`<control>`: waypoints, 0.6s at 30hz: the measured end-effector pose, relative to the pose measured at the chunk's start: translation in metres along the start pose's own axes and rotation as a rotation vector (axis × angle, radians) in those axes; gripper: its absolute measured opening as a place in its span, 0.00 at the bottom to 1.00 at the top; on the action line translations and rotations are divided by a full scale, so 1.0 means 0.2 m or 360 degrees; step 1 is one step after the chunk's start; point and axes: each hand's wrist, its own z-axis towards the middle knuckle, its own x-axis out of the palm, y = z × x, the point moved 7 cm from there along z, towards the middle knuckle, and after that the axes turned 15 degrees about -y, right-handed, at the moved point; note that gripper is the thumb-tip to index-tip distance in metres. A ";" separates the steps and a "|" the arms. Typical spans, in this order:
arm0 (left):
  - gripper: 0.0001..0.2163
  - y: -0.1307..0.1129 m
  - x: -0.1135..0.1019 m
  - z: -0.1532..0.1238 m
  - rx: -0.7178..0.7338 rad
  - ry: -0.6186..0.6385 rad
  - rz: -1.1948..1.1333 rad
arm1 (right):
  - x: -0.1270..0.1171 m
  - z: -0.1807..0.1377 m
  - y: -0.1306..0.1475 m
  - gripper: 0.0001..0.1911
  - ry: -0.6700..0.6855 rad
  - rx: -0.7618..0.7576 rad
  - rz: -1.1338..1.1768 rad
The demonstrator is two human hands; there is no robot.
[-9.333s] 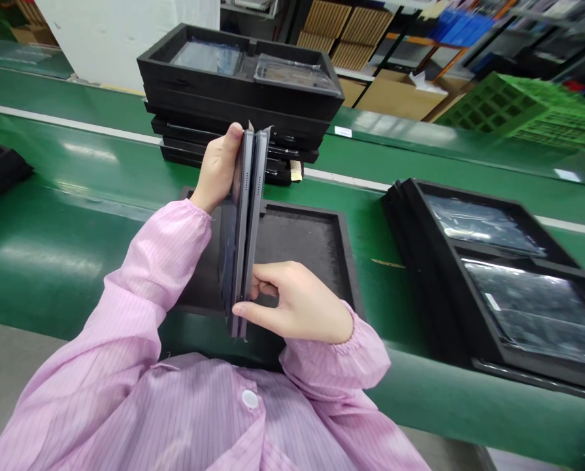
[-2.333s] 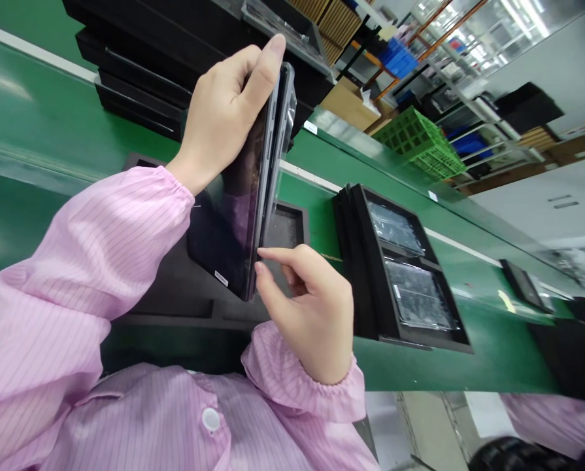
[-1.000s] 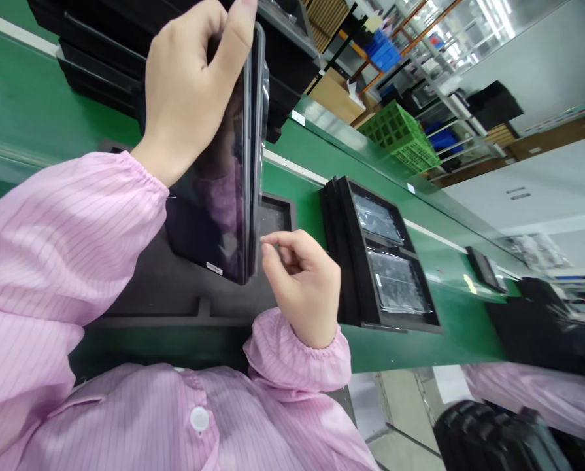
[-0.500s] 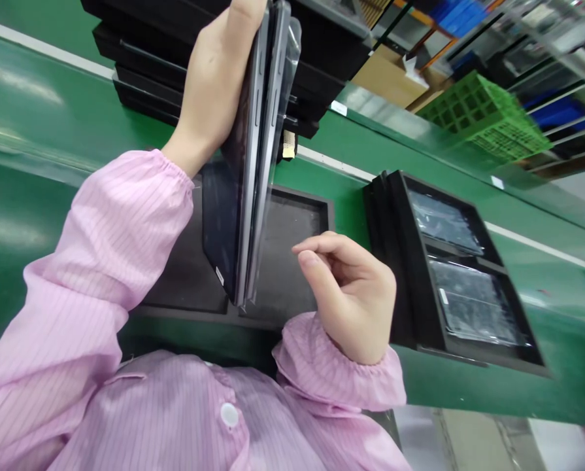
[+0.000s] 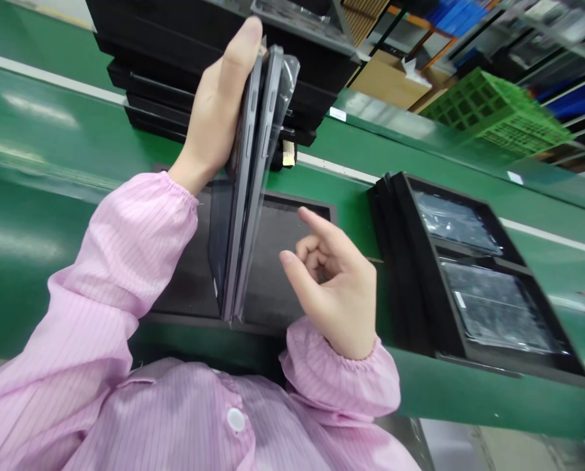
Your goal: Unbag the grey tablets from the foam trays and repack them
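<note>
My left hand (image 5: 218, 104) is closed around two thin dark tablets (image 5: 243, 196), gripped at their upper end and held on edge, side by side. Clear plastic film sticks out past the right-hand tablet's top. My right hand (image 5: 338, 281) is to the right of the tablets, apart from them. Its thumb and index finger are spread, the other fingers curl in, and nothing is between them. Beneath both hands lies a black tray (image 5: 277, 261) with shallow compartments, partly hidden behind the tablets and my left arm.
To the right, a stack of black trays (image 5: 419, 288) has film-wrapped tablets (image 5: 502, 304) in its top one. More black trays (image 5: 174, 72) are stacked at the back. A green crate (image 5: 498, 118) and a cardboard box (image 5: 390, 78) stand beyond the green work surface (image 5: 32, 216).
The tablets have come slightly lower and turned more edge-on in my left hand. My right hand has opened its thumb and index finger and shifted a little left.
</note>
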 end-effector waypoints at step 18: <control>0.23 -0.16 0.05 -0.17 0.0041 0.0236 -0.0021 | 0.19 -0.01 0.08 0.20 0.0100 0.0132 0.0622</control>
